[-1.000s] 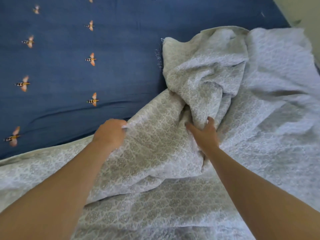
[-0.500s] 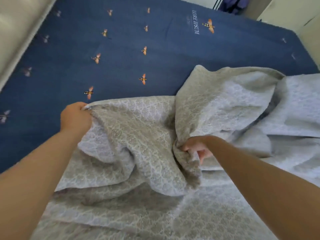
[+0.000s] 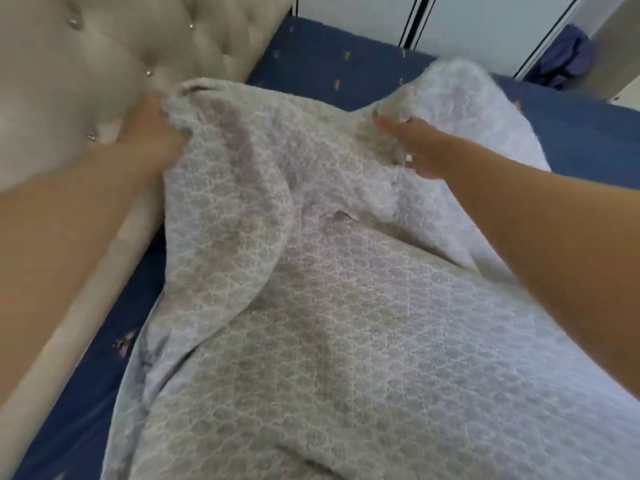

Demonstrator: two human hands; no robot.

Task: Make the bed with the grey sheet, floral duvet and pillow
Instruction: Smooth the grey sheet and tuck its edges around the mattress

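The grey sheet lay heaped over the near and middle part of the blue mattress, its far edge lifted off the bed between both hands. It looked light, thin and quite limp, with a woven pattern that should give the fingers some bite rather than slip, and it folded and sagged wherever it was not held. The left hand, blurred, had its fingers curled into the far-left edge of the cloth, close to the tufted headboard. The right hand pinched a bunched wad of the same edge further right, with a loose flap standing up beyond it. By my judgement the best hold was along the hem or at the corners, hands well apart, so the cloth could be drawn taut. A grip on a mid-fold would only drag wrinkles along. On the left the padded side rail ran close beside the sheet, leaving a narrow strip of bare mattress, so there was little room that way. Far and to the right, open blue mattress stretched toward the wardrobe doors and a hanging purple cloth, giving room to spread. Neither duvet nor pillow was in view.
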